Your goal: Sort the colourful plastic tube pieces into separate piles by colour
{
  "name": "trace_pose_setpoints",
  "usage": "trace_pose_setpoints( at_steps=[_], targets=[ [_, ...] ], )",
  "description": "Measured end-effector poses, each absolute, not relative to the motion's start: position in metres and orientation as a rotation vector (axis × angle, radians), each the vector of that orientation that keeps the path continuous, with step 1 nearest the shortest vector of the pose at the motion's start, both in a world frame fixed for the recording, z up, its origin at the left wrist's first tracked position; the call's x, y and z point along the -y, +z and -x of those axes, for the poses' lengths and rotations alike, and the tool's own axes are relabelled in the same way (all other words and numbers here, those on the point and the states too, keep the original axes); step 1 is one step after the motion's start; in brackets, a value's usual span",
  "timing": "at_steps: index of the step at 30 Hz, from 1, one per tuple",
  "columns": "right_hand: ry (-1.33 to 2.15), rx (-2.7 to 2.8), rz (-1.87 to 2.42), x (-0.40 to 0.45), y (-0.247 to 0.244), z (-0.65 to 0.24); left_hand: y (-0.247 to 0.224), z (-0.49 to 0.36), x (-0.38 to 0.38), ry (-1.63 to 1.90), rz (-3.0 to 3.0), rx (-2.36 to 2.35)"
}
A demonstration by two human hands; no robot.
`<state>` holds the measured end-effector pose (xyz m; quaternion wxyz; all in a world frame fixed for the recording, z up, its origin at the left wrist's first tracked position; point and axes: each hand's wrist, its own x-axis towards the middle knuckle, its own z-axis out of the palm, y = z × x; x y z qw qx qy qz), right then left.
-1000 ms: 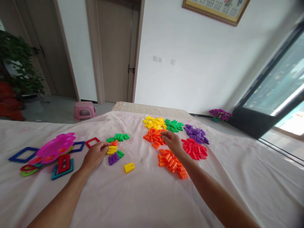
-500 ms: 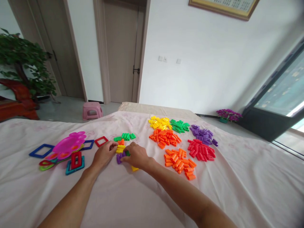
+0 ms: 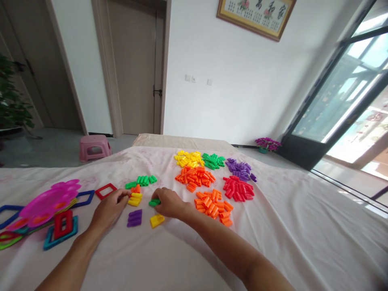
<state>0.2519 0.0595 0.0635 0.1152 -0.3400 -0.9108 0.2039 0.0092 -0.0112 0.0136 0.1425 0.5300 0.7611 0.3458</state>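
My right hand [image 3: 170, 203] has its fingers closed on a green plastic tube block [image 3: 154, 202], low over the cloth. In front of it lies a yellow block [image 3: 157, 220] of joined tubes. A purple block [image 3: 134, 218] lies between my two hands. My left hand [image 3: 110, 207] is curled, thumb and fingertips together, beside a set of yellow tubes [image 3: 135, 199] and a small orange piece [image 3: 137, 188]. Whether its fingertips pinch anything is hidden. Just beyond is a row of green tubes [image 3: 146, 180].
Loose tubes lie in piles to the right: yellow [image 3: 189, 159], green [image 3: 214, 161], purple [image 3: 239, 169], red [image 3: 238, 189] and two orange, one nearer [image 3: 212, 204]. At left are a pink flower-shaped tray [image 3: 48, 202] and coloured frames [image 3: 62, 232]. A pink stool [image 3: 95, 148] stands beyond the table.
The view has turned right, so things appear further left. My right hand has moved away from the purple block with the green block, leaving the purple one in full sight.
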Motion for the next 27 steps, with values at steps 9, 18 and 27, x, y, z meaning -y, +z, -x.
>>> trace_pose_setpoints(
  at_steps=[9,18,27],
  targets=[
    [0.546,2.057,1.214,-0.155,0.09,-0.308,0.015,-0.012,0.011,1.028,-1.531,-2.167],
    [0.313,1.575,1.564,-0.254,0.113,-0.387,0.016,-0.012,0.011,1.022,-1.518,-2.183],
    [0.359,1.445,1.441,-0.238,0.107,-0.397,0.013,-0.01,0.01,1.049,-1.526,-2.171]
  ],
)
